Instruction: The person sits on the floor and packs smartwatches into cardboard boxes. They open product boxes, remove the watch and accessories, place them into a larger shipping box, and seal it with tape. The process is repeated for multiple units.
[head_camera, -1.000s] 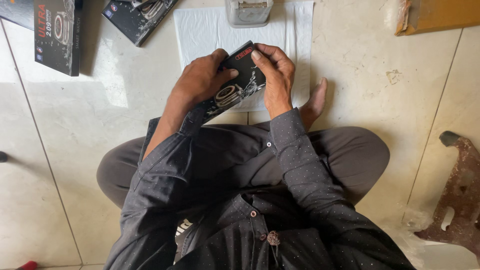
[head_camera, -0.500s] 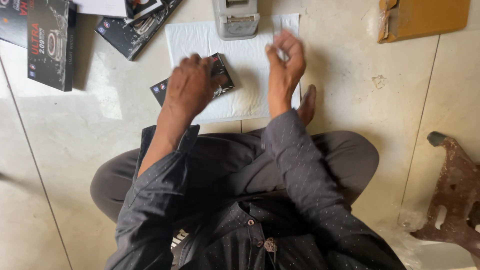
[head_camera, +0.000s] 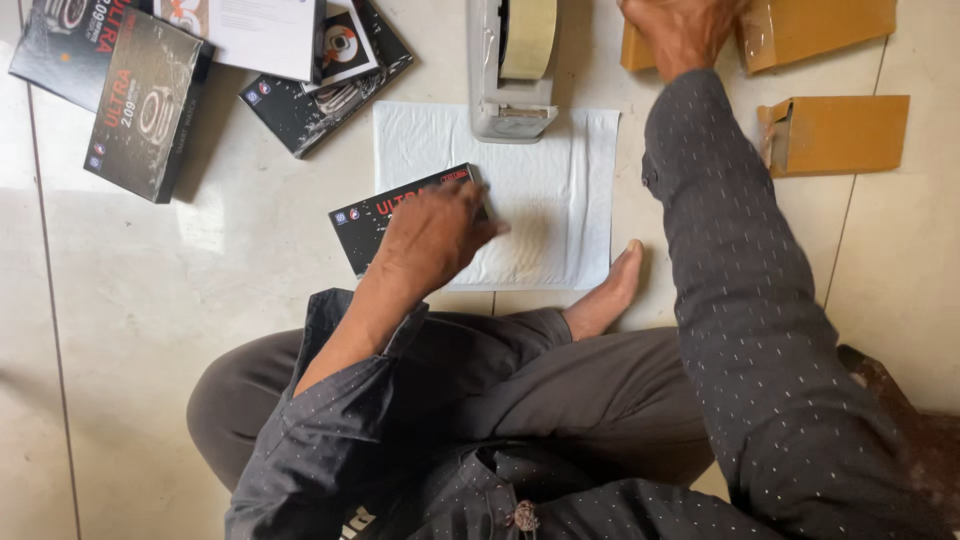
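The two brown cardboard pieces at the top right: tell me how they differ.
The upper cardboard piece lies partly under the right hand and runs off the frame's top edge; the lower cardboard piece lies untouched and fully in view. The upper one shows a glossy strip like clear tape; the lower one shows a folded flap at its left end. Both are brown, flat and lie on the tiled floor.

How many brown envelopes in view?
2, maybe more hidden. One envelope lies at the top edge, where the right hand touches it and covers part. A second envelope lies just below it, at right, untouched.
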